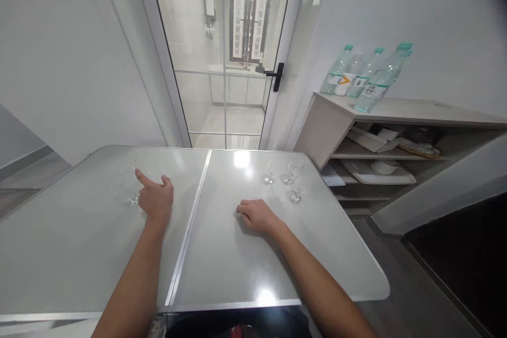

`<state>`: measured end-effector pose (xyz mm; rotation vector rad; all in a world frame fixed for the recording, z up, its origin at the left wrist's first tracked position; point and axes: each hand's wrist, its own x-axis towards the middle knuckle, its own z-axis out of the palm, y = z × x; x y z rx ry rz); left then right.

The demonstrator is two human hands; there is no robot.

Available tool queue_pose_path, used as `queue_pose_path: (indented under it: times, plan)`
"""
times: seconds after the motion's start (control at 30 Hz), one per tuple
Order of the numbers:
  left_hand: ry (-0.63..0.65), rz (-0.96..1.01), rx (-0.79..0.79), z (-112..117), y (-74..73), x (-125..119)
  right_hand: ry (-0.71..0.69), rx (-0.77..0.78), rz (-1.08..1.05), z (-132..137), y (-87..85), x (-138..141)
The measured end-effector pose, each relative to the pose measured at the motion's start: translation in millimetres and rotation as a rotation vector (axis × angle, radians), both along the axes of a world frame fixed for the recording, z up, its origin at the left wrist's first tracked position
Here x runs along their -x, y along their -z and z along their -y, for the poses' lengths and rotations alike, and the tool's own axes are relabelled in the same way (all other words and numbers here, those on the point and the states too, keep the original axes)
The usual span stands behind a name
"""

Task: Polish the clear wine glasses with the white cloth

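Note:
My left hand (155, 198) is on the left half of the grey table (222, 253), its fingers curled around the stem of a clear wine glass (133, 186) that stands on the tabletop. My right hand (255, 215) rests on the right half of the table with the fingers curled loosely and nothing in it. Three clear wine glasses (285, 179) stand together at the far right of the table, a short way beyond my right hand.
A seam (189, 227) runs down the middle of the table. A low open shelf unit (390, 132) to the right carries several plastic water bottles (364, 76) on top and papers inside. A glass door (225, 53) stands behind the table.

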<state>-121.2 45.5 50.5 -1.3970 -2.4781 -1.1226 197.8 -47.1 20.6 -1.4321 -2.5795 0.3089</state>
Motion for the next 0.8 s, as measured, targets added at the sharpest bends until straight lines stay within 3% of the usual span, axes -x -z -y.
queue_pose_path:
  times: [0.2, 0.47, 0.53, 0.63, 0.8]
  plan:
    - [-0.063, -0.074, 0.056, -3.7, 2.7, 14.9, -0.018, 0.004, -0.022, -1.7, 2.5, -0.8]
    - [0.039, -0.115, -0.074, -6.6, 10.5, 17.5, 0.013, -0.026, -0.117, -2.0, 10.2, -0.8]
    - [0.159, -0.072, -0.182, -5.6, 9.7, 12.9, 0.043, -0.041, -0.191, -1.7, 10.3, -0.3]
    - [0.498, 0.110, -0.280, 0.9, 7.6, -2.3, 0.120, -0.070, -0.362, -1.9, 8.4, 2.0]
    - [1.098, 0.612, -0.145, 22.4, 12.3, -40.0, 0.213, -0.075, -0.644, -2.0, 9.4, 13.4]
